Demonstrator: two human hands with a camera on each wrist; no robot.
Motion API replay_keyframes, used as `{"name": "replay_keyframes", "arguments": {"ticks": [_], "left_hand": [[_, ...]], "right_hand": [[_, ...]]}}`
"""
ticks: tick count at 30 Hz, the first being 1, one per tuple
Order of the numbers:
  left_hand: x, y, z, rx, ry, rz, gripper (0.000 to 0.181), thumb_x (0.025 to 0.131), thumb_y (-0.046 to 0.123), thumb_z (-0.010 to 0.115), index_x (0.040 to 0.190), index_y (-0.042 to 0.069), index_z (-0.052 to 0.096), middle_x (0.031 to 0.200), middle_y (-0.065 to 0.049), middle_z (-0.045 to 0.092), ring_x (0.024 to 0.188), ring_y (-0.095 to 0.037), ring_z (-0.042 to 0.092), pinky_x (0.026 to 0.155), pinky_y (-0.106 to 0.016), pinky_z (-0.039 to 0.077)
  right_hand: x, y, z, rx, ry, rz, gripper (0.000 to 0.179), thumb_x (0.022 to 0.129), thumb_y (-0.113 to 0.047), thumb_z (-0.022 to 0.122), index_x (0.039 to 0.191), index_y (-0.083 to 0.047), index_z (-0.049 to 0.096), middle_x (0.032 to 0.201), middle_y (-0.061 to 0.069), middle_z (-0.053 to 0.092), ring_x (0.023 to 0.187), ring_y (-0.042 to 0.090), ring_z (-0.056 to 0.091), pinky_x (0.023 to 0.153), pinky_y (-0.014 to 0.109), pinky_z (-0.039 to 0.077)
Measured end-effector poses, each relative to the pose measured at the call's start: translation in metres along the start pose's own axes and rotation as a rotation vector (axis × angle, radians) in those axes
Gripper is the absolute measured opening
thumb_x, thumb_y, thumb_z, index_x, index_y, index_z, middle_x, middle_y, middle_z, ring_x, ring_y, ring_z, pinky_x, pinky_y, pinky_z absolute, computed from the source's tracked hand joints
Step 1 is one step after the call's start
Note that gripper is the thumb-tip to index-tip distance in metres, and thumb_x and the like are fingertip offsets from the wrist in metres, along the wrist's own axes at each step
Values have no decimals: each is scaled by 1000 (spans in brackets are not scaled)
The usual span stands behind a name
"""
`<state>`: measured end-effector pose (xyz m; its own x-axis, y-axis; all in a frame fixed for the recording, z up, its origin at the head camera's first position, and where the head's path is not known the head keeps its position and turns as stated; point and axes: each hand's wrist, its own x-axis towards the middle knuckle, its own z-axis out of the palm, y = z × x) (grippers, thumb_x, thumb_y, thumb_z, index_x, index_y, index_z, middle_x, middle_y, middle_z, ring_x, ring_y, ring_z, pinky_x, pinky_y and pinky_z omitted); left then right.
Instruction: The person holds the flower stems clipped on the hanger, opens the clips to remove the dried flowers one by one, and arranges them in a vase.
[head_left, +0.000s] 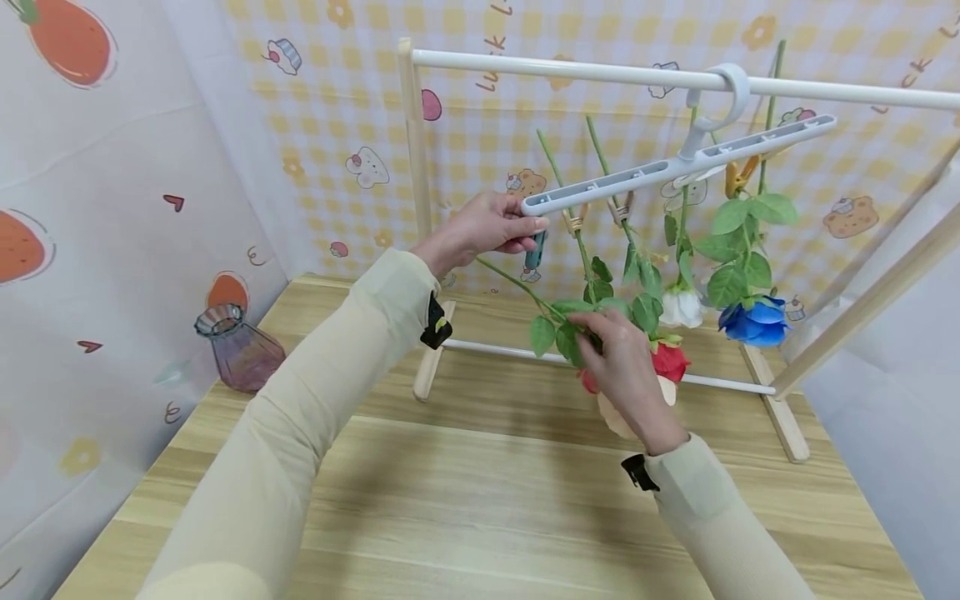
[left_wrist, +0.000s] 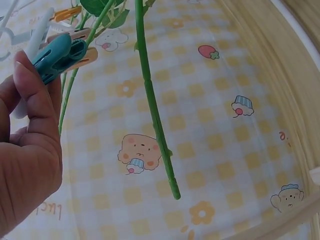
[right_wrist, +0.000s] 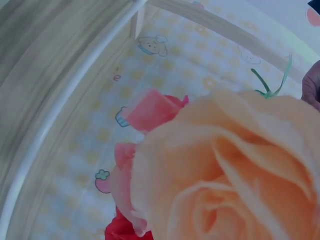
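Observation:
My left hand is at the left end of a light-blue clip hanger, pinching a teal clip there between thumb and fingers. The right hand grips a peach artificial rose by its leafy stem near the bloom, which hangs below the hand. Its bare green stem slants up leftward, its end below my left hand and apart from the teal clip. Head-down from the hanger's other clips hang a blue rose, a white rose, a red rose and a partly hidden pink one.
A wooden rack with a white top rod carries the hanger; its lower rod runs close over the wooden table. At the table's left edge stands a purplish glass vase. Printed cloth hangs behind.

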<state>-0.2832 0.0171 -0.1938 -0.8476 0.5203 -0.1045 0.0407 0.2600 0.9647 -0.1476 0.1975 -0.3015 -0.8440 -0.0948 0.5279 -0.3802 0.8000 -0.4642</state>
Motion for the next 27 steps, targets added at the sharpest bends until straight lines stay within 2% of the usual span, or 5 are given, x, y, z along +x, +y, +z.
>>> {"name": "replay_keyframes", "arguments": {"ticks": [8, 15, 19, 27], "left_hand": [[-2, -6, -2, -16, -23, 33, 21, 91, 17, 62, 106, 3, 58, 84, -5, 65, 67, -9, 61, 65, -20, 53], [-6, -10, -6, -45, -28, 76, 28, 93, 16, 58, 117, 2, 52, 95, -5, 61, 77, -11, 58, 76, -26, 53], [-8, -12, -9, -42, -14, 104, 29, 94, 16, 56, 120, 2, 51, 97, -4, 60, 79, -12, 56, 76, -24, 51], [-13, -14, -18, -85, 39, 185, 29, 95, 16, 55, 120, 3, 53, 88, 0, 59, 74, -11, 53, 71, -22, 49]], "right_hand": [[-3, -3, -1, 9, 12, -26, 21, 83, 6, 64, 102, 1, 70, 84, 14, 63, 74, 24, 57, 61, 35, 46], [-7, -6, -3, 21, 38, -70, 22, 82, 6, 66, 103, 1, 69, 87, 14, 64, 78, 25, 59, 62, 38, 50], [-10, -8, -3, 21, 49, -96, 21, 81, 6, 68, 101, 1, 69, 89, 13, 64, 80, 24, 61, 64, 38, 51], [-11, -16, -7, 12, 51, -146, 21, 80, 4, 70, 100, -1, 68, 89, 11, 63, 78, 22, 61, 63, 36, 53]]}}
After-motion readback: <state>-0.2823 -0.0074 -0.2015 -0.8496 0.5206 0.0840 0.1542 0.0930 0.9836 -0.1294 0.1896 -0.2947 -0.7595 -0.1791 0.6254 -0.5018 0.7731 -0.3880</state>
